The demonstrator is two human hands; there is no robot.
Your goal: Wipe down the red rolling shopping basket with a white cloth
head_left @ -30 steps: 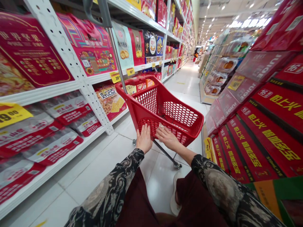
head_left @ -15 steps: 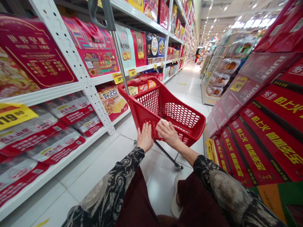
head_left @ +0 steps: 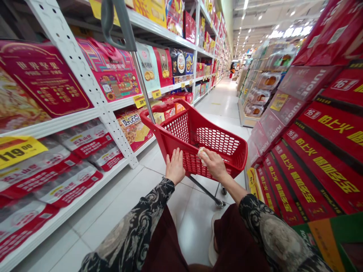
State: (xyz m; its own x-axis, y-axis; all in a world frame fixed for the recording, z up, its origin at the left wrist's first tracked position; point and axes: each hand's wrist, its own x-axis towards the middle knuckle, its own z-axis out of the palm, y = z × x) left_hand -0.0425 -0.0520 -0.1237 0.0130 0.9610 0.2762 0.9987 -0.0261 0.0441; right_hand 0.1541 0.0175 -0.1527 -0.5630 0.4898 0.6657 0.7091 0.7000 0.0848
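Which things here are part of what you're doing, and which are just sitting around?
In use: left hand, right hand, red plastic shopping cart, small pale wad in the right hand.

Just nearby: white perforated metal shelving, yellow price tag, stacked red boxes.

A white metal store shelf (head_left: pixel 56 122) carries red-labelled food packs (head_left: pixel 68 151).

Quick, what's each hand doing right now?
Left hand: open, flat against the mesh of the red shopping cart, holding nothing.
Right hand: closed on a small pale object; what it is cannot be told.
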